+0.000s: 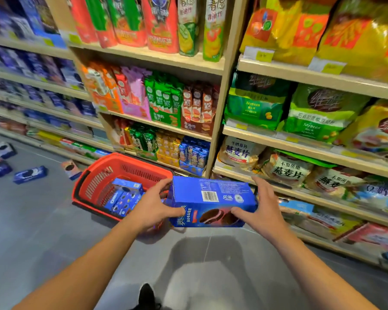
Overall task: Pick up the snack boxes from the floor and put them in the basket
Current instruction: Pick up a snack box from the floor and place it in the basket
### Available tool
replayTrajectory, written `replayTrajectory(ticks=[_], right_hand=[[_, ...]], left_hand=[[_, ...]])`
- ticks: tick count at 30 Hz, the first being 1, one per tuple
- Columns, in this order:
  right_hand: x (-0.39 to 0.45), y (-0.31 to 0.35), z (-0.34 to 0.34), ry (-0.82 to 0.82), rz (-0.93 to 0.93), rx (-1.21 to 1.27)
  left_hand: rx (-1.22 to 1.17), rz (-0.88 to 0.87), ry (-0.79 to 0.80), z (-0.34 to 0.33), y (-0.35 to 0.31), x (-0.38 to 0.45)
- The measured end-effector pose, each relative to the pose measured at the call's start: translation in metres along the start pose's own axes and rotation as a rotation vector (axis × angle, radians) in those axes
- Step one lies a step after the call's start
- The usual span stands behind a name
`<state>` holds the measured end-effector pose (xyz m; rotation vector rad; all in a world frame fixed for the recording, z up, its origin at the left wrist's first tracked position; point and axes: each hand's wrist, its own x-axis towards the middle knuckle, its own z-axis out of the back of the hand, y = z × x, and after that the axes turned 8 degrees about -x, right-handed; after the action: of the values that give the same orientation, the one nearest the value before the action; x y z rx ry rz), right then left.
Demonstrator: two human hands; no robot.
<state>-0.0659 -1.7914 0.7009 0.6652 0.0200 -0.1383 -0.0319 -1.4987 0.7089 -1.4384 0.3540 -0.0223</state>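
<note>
you stand in a shop aisle on a smooth grey tiled floor that catches soft reflections of overhead light. pale wooden shelves run along the aisle, packed with bright snack bags.

Head-worn wide-angle view, forward and down, near both hands, facing shelves.

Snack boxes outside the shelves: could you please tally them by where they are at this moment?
Held between the left hand and right hand: 1, the blue box.
In the red basket: 2.
On the floor: 4.
Total: 7
</note>
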Motion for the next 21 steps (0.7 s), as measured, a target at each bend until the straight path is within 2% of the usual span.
replayTrajectory(ticks=[3, 6, 9, 14, 21], right_hand=[[0.011, 0.035, -0.007, 0.124, 0.208, -0.242], [0.026, 0.071, -0.025, 0.179, 0.338, -0.397], [0.040, 0.111, -0.055, 0.229, 0.355, -0.436], [0.056, 0.179, -0.118, 0.176, 0.406, -0.492], [0.076, 0.265, -0.181, 0.172, 0.367, -0.554]], left_hand=[[-0.018, -0.023, 0.024, 0.033, -0.005, -0.009], [-0.012, -0.045, 0.044, 0.074, -0.007, -0.012], [-0.030, -0.051, 0.060, 0.124, 0.000, -0.014], [0.118, -0.040, 0.102, 0.216, 0.020, -0.007], [0.398, -0.175, -0.047, 0.298, 0.035, 0.015]])
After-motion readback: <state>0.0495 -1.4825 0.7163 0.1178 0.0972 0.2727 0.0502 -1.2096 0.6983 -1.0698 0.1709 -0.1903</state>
